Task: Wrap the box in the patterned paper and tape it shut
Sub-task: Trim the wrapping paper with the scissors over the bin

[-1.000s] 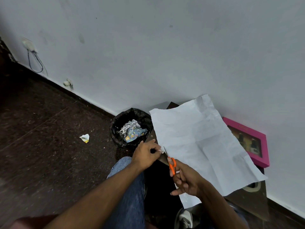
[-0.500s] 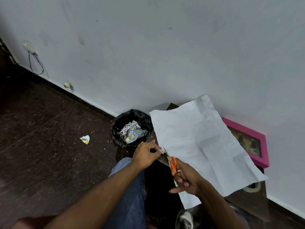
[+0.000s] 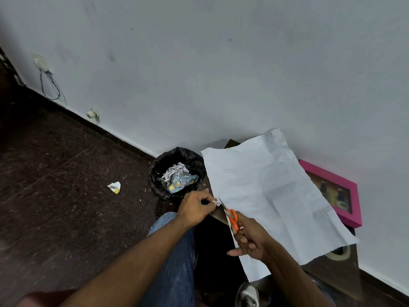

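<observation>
Little has shifted since the earlier frames: left hand (image 3: pixel 195 208) still pinches what seems a paper strip (image 3: pixel 215 203); right hand (image 3: pixel 250 237) grips orange scissors (image 3: pixel 232 218) at the edge of the paper (image 3: pixel 270 196), white side up. Pink box (image 3: pixel 333 191) lies beyond, by the wall.

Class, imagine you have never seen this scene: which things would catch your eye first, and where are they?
The big white sheet of paper spread over the dark table at right, with a pink box beyond it by the wall. At its near edge, the right hand works orange scissors while the left hand pinches a paper strip. Left of it stands a black bin of scraps.
</observation>
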`<state>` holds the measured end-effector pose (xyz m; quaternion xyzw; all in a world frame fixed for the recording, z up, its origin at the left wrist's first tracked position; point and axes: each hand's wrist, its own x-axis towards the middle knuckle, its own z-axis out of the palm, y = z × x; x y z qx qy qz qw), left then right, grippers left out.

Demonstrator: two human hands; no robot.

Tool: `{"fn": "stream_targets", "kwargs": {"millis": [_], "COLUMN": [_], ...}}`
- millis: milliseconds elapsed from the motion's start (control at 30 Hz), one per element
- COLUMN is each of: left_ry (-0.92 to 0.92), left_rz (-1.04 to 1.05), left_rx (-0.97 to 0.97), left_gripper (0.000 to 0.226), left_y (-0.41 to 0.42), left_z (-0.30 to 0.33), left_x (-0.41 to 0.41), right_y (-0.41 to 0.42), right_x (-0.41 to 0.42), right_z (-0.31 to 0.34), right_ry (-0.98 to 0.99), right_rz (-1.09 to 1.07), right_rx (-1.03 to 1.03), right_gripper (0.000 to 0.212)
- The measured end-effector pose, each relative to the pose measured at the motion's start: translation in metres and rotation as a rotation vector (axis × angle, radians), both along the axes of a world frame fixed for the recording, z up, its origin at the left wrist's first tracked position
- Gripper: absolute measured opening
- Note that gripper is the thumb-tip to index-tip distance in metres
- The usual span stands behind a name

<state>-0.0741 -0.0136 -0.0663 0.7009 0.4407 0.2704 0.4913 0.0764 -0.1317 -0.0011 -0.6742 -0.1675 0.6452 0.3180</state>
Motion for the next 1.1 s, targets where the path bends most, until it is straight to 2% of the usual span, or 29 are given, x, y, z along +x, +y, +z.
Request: {"fn": "stream_targets", "kwargs": {"millis": [867,1100], "left_ry": [-0.107,-0.114], "left_rz": [0.000,-0.023], "left_rx": [-0.071,-0.079], "left_gripper": [0.007,0.012], "left_y": [0.0045,0.0045], "left_z": [-0.0047,-0.0044], "left_x": [-0.0015,-0.0035], "right_y": [0.0073,0.0089], "right_x": [-0.0029,-0.0041], "right_z": [-0.0038,-0.0060], "right_ry": [0.018,0.002], "right_rz": [0.009,0.014], "right_rx": [0.005,0.008], "right_gripper": [0.052,0.045]}}
